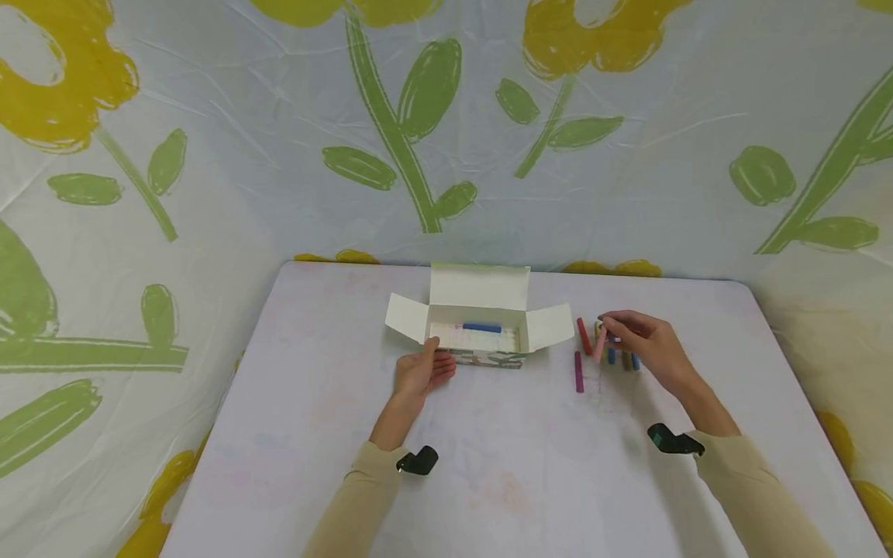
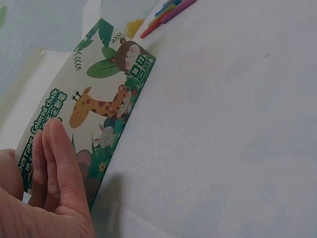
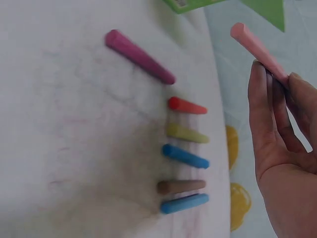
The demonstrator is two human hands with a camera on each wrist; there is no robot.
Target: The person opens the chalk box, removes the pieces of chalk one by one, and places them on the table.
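Pink chalk (image 3: 258, 49) sits pinched in the right hand (image 1: 647, 341) (coloured sticks (image 1: 579, 372) lie nearby). The left hand (image 1: 416, 373) grips the chalk box (image 1: 491, 359).

Head view | left sleeve (image 1: 356, 496): beige, 7 o'clock | left wrist device (image 1: 418, 461): black, bent | right sleeve (image 1: 760, 496): beige, 4 o'clock | right wrist device (image 1: 675, 439): likewise

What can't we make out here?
Left wrist: some lettering on the rectangular green-and-white cardboard box, hidden by the left hand.
Right wrist: gripped end of the slim pink chalk stick, hidden by the right hand.
Head: count of the pale chalk sticks in the box, too small to separate.
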